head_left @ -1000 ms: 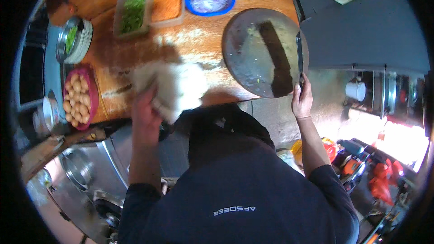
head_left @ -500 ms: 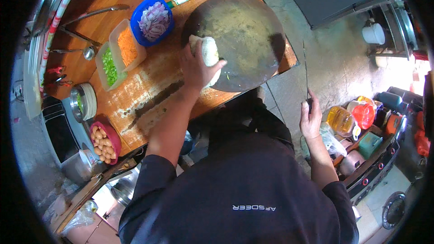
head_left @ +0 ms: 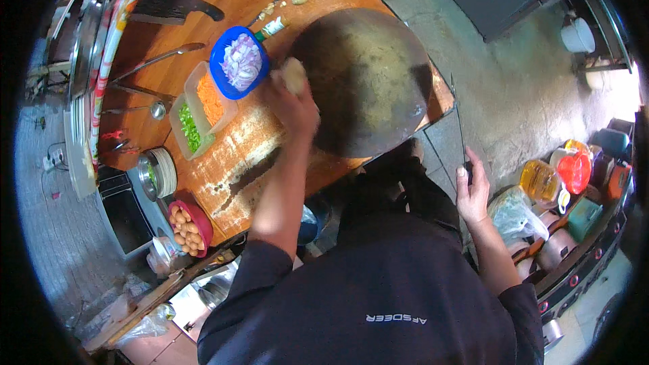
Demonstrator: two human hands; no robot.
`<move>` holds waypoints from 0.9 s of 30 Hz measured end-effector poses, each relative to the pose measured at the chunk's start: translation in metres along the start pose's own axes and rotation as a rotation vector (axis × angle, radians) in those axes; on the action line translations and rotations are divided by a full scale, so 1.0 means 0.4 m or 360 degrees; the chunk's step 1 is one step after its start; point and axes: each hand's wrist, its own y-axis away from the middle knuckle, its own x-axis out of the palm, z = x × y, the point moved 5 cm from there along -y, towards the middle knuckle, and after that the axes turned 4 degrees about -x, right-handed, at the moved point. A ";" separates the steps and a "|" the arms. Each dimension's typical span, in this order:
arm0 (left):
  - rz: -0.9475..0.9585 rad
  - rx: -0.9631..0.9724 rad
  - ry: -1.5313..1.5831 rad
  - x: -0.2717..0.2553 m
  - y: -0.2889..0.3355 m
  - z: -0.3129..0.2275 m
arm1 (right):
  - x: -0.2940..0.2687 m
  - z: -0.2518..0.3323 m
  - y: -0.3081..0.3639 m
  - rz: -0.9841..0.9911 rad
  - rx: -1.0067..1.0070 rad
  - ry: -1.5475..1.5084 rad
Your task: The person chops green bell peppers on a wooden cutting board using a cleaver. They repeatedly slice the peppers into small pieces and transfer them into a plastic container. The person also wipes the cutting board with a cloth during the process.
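Observation:
My left hand (head_left: 296, 109) is closed around a pale wad that looks like a folded cloth (head_left: 294, 76), at the left edge of a round wooden chopping block (head_left: 372, 84). Most of the wad is hidden by the fingers. Out to the right, beyond the table, my right hand (head_left: 473, 189) grips a knife (head_left: 466, 162) by its dark handle. Its thin blade points away from me, seen nearly edge-on. Left of the block stand a blue bowl of sliced purple onion (head_left: 241, 62), a tub of shredded orange vegetable (head_left: 210, 100) and a tub of chopped greens (head_left: 189, 127).
A black-handled cleaver (head_left: 177, 8) and a ladle (head_left: 157, 109) lie at the far left. A red bowl of eggs (head_left: 207, 226) and stacked plates (head_left: 164, 172) sit near the table's left side. Oil bottles (head_left: 539, 181) and pots (head_left: 556, 250) crowd a shelf at right.
My left hand has moved leftward off the block's surface with the wad, which shows less now. My right hand still holds the knife. The whole view has shifted slightly.

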 end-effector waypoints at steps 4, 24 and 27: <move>-0.0064 0.0199 -0.0363 0.094 -0.071 -0.068 | -0.005 -0.029 0.033 -0.0048 -0.0004 -0.0051; 0.1129 0.1749 0.0235 -0.100 0.464 -0.042 | 0.023 -0.017 0.102 -0.0185 0.0243 -0.0376; 0.1028 0.1406 0.0328 -0.133 0.452 -0.001 | 0.046 0.024 0.117 -0.0077 0.0221 -0.0283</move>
